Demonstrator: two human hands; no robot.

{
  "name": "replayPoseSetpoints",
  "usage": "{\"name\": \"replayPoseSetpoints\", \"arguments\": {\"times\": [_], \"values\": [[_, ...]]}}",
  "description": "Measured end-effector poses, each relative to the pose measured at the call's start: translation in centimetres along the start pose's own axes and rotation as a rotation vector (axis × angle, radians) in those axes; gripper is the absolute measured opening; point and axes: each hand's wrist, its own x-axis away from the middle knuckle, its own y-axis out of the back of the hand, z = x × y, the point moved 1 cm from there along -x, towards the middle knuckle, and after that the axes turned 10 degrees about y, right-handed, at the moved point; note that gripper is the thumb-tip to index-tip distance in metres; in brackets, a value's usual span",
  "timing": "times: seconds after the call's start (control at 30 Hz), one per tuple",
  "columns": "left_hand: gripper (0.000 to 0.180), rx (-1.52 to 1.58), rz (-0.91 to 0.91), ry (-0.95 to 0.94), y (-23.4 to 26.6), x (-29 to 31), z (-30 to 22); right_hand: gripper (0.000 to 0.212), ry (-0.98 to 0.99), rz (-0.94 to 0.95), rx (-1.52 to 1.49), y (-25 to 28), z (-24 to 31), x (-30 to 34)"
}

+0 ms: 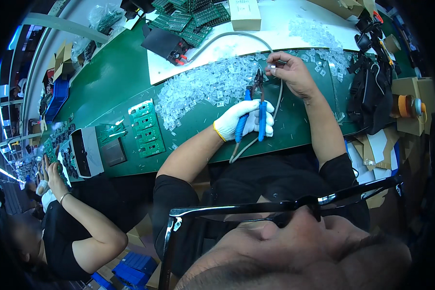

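My left hand (239, 118), in a white knit glove with a yellow cuff, is closed round a pair of pliers (262, 121) with blue ribbed handles. Their dark jaws point away from me, over the green bench. Just right of the jaw tips, my bare right hand (295, 75) pinches a small clear plastic piece (272, 67) between thumb and fingers. A grey cable (249, 35) loops from a black box (165, 44) with red terminals, passes by my right hand and comes round to the plier handles. Left of the pliers spreads a heap of small clear plastic pieces (198, 89).
Green circuit boards (146, 128) lie left of the heap; more boards (191, 19) are piled at the back beside a cardboard box (244, 15). A second clear heap (319, 36) and a black bag (370, 94) are at right. Another person's hand (57, 179) works at far left.
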Motion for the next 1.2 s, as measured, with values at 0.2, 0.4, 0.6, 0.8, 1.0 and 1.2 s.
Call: {"name": "replayPoseSetpoints", "arguments": {"times": [0.2, 0.4, 0.6, 0.8, 1.0, 1.2], "values": [[0.067, 0.012, -0.016, 0.005, -0.1, 0.0, -0.1, 0.028, 0.023, -0.024, 0.291, 0.3, -0.3, 0.0], [0.068, 0.013, -0.015, -0.005, -0.2, 0.1, 0.0, 0.019, -0.161, -0.076, 0.205, -0.1, -0.2, -0.1], [0.069, 0.03, 0.002, -0.004, -0.2, 0.1, -0.1, 0.015, -0.039, -0.099, 0.366, -0.2, 0.3, 0.1], [0.07, 0.027, 0.016, -0.002, -0.1, 0.1, -0.1, 0.015, -0.063, -0.107, 0.085, 0.1, -0.5, 0.0], [0.071, 0.016, 0.011, 0.004, 0.1, 0.0, -0.1, 0.022, -0.124, -0.115, -0.065, -0.6, -0.7, 0.2], [0.071, 0.022, 0.011, 0.005, 0.2, -0.1, 0.0, 0.019, -0.171, -0.091, 0.089, -1.0, -0.4, 0.3]]}}
